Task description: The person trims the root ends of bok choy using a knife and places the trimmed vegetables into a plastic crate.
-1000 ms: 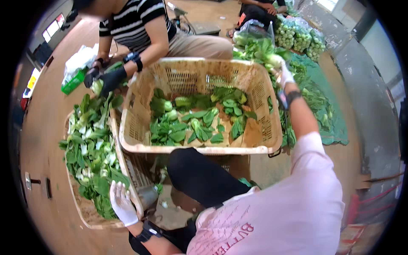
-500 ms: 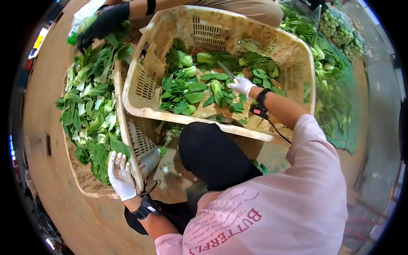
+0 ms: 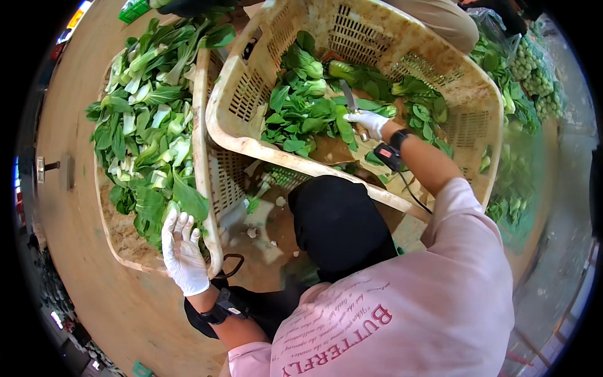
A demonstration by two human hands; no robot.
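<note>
My right hand (image 3: 370, 124), in a white glove, is closed on a knife (image 3: 348, 95) inside the large cream plastic basket (image 3: 289, 157). Its fingertips are beside a bok choy (image 3: 342, 124); whether they grip it I cannot tell. More bok choy heads (image 3: 308, 63) lie around the knife on the basket floor. Gloved too, my left hand (image 3: 186, 254) is held palm up at the near end of the left basket (image 3: 207, 188), its fingers apart and slightly bent. Loose bok choy leaves (image 3: 151, 135) are heaped in that basket, one broad leaf (image 3: 190, 196) just beyond my fingertips.
My black-clad knee (image 3: 339, 220) sits close to the large basket's near rim. Beyond the baskets, part of another person's leg (image 3: 440, 22) shows. Leafy greens (image 3: 515, 157) and a bag of round green vegetables (image 3: 534, 78) lie at the right. White scraps (image 3: 252, 232) dot the floor.
The view has shifted, so both baskets sit higher in it. My right hand with the knife has come to a bok choy. The other person's black-gloved hand has mostly left the view.
</note>
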